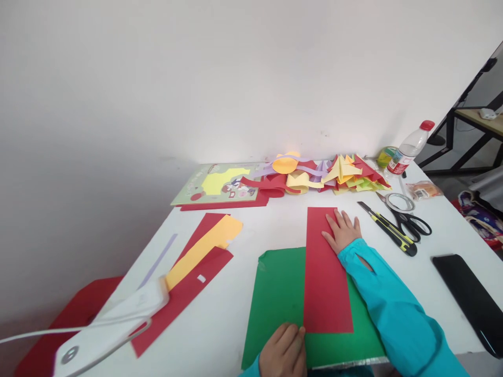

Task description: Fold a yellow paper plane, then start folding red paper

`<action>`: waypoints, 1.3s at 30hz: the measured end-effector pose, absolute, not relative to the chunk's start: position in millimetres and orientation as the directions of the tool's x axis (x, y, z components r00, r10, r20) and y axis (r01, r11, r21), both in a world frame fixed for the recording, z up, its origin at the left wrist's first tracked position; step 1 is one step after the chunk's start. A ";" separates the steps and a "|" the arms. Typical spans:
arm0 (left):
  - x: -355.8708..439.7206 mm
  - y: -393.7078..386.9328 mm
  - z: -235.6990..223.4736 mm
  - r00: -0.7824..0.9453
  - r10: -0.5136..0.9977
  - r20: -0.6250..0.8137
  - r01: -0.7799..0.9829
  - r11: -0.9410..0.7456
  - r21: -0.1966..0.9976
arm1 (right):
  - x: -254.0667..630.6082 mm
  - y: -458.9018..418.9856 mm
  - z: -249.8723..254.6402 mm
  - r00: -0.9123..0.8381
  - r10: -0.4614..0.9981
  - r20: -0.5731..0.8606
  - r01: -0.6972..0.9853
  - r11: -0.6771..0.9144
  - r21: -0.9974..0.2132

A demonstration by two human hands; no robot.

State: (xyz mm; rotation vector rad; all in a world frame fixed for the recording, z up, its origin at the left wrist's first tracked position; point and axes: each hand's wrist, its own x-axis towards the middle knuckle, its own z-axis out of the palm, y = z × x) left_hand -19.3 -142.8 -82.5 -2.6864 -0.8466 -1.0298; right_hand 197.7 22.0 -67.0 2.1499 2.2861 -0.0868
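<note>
A red paper strip (327, 277) lies lengthwise over a green sheet (277, 293), its far end reaching past the sheet onto the white table. My right hand (343, 230) rests flat with fingers spread on the strip's upper right edge. At the strip's lower left corner is my left hand (283, 352), fingers curled together and the tips pinched at the paper's edge. How much paper sits between those fingertips is partly hidden. Right of my right hand lie a yellow and black utility knife (387, 228), black-handled scissors (408, 220) and a tape roll (400, 202).
Left on the table are an orange paper strip (208, 246), red strips and a white corded device (113, 330). Folded paper shapes (341, 175) and a picture book (188, 191) line the wall. A bottle (408, 149) and a black phone-like slab (469, 301) are at right.
</note>
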 end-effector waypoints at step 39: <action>-15.0 -120.3 -53.1 0.574 0.590 0.569 0.586 -0.781 0.219 | 198.9 22.2 -73.0 -0.069 0.997 0.019 0.995 0.070 -0.075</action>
